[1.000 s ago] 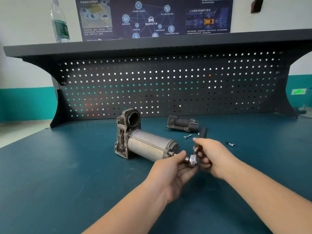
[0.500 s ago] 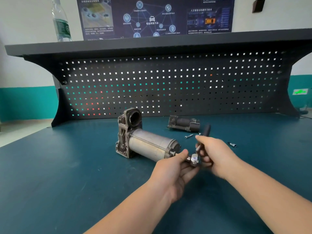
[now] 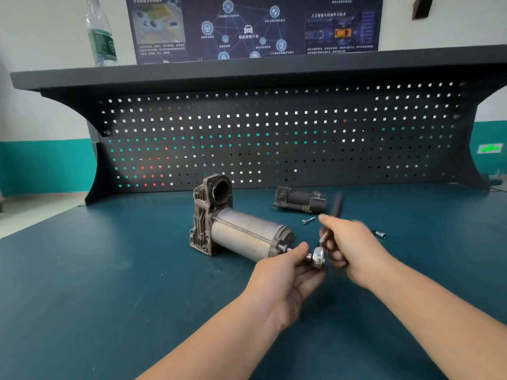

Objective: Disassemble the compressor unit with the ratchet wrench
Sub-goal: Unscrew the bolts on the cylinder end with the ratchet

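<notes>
While the compressor unit lay on its side near the middle of the blue bench, we worked the ratchet wrench at its near-right end.
Its long axis ran from far left to near right, the finned housing and round opening at the far-left end, the motor cylinder pointing toward us. Our left hand, palm up, pinched the socket at the wrench's chrome head. Our right hand was curled round the handle, which rose steeply away from us, black grip uppermost and blurred.
</notes>
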A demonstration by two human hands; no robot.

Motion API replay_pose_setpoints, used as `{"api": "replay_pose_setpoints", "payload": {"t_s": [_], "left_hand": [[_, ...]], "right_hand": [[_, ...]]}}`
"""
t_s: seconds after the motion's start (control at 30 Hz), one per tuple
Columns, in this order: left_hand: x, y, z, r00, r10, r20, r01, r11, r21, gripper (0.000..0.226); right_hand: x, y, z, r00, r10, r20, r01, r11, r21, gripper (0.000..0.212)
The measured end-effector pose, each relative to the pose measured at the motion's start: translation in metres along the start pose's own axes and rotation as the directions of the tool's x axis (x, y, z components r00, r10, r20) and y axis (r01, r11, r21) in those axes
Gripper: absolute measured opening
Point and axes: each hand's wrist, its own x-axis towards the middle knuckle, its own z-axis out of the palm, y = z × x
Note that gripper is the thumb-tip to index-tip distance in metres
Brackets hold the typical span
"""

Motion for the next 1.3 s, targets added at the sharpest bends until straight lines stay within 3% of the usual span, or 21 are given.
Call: {"api": "replay_pose_setpoints", "payload": {"t_s": [0.07,0.17,0.27,0.3,0.33,0.37,0.43,0.5,0.53,0.6,0.67,0.73,0.8,0.83,0.87,0.93,1.03,1.1,1.17,1.23,1.3], "left_hand": [[0.0,-0.001,0.0,1.0,-0.009,0.009,0.008,1.0,0.01,0.013],[-0.001,0.0,0.0,0.999,-0.025,0.021,0.025,1.0,0.002,0.017],[-0.003,0.002,0.0,0.998,-0.014,0.068,0.012,0.999,0.033,0.015],[-0.004,0.002,0.0,0.997,-0.017,0.079,0.013,0.999,0.046,0.016],[-0.004,0.002,0.0,0.997,-0.022,0.08,0.018,0.999,0.051,0.017],[-0.004,0.002,0.0,0.997,-0.027,0.073,0.023,0.999,0.045,0.017],[-0.003,0.002,0.001,0.998,-0.036,0.048,0.036,0.999,0.019,0.016],[-0.003,0.002,0.002,0.998,-0.044,0.033,0.044,0.999,0.005,0.016],[-0.003,0.001,0.002,0.999,-0.043,0.033,0.043,0.999,0.004,0.016],[-0.003,0.0,0.003,0.998,-0.041,0.037,0.041,0.999,0.002,0.016],[-0.003,0.001,0.002,0.999,-0.042,0.034,0.042,0.999,-0.007,0.018],[-0.004,0.002,0.001,0.998,-0.039,0.048,0.039,0.999,0.002,0.02],[-0.005,0.003,0.0,0.996,-0.036,0.085,0.032,0.999,0.042,0.017],[-0.005,0.003,-0.001,0.995,-0.037,0.09,0.032,0.998,0.059,0.016],[-0.005,0.003,-0.001,0.996,-0.039,0.086,0.034,0.998,0.061,0.016],[-0.003,0.003,0.0,0.997,-0.041,0.058,0.039,0.999,0.032,0.018],[-0.001,0.002,0.001,0.998,-0.045,0.037,0.045,0.999,0.015,0.021],[-0.001,0.001,0.001,0.998,-0.048,0.046,0.047,0.999,0.018,0.017],[-0.001,0.002,0.0,0.997,-0.054,0.049,0.053,0.998,0.017,0.017],[-0.001,0.003,-0.001,0.998,-0.058,0.04,0.058,0.998,0.005,0.018],[-0.002,0.003,-0.001,0.998,-0.054,0.037,0.054,0.999,-0.003,0.022]], "right_hand": [[0.003,0.001,0.0,0.986,0.157,0.054,-0.162,0.981,0.107,0.038],[-0.007,0.004,0.003,0.918,-0.395,-0.034,0.384,0.908,-0.164,0.038],[-0.026,-0.002,0.002,0.381,-0.874,0.301,0.914,0.308,-0.263,0.03],[-0.028,0.001,0.001,0.255,-0.883,0.395,0.956,0.167,-0.243,0.027],[-0.028,0.003,0.001,0.233,-0.879,0.415,0.96,0.14,-0.242,0.027],[-0.028,0.004,0.003,0.309,-0.88,0.361,0.939,0.222,-0.262,0.028],[-0.023,0.001,0.006,0.645,-0.757,0.105,0.755,0.609,-0.243,0.033],[-0.01,-0.002,0.004,0.951,-0.307,-0.04,0.303,0.95,-0.082,0.036],[-0.005,-0.001,0.002,0.997,-0.071,-0.024,0.071,0.997,0.009,0.035],[-0.001,0.001,0.002,0.995,0.101,0.006,-0.101,0.99,0.099,0.033],[-0.006,0.004,0.004,0.973,-0.223,-0.064,0.222,0.975,-0.019,0.032],[-0.018,0.001,0.003,0.639,-0.768,0.035,0.752,0.616,-0.234,0.033],[-0.026,-0.001,0.001,0.242,-0.906,0.347,0.956,0.162,-0.243,0.029],[-0.027,0.001,0.0,0.184,-0.896,0.403,0.969,0.097,-0.228,0.028],[-0.026,0.002,0.001,0.236,-0.892,0.387,0.96,0.152,-0.234,0.028],[-0.024,0.002,0.003,0.52,-0.831,0.197,0.848,0.474,-0.238,0.031],[-0.01,0.0,0.003,0.96,-0.274,-0.055,0.27,0.96,-0.072,0.037],[-0.001,0.002,-0.001,0.986,0.164,0.028,-0.166,0.983,0.08,0.035],[0.001,0.007,0.0,0.963,0.257,0.077,-0.266,0.954,0.14,0.034],[-0.002,0.008,0.003,1.0,-0.006,-0.004,0.006,0.998,0.061,0.034],[-0.012,0.004,0.003,0.849,-0.527,-0.032,0.518,0.844,-0.136,0.035]]}}
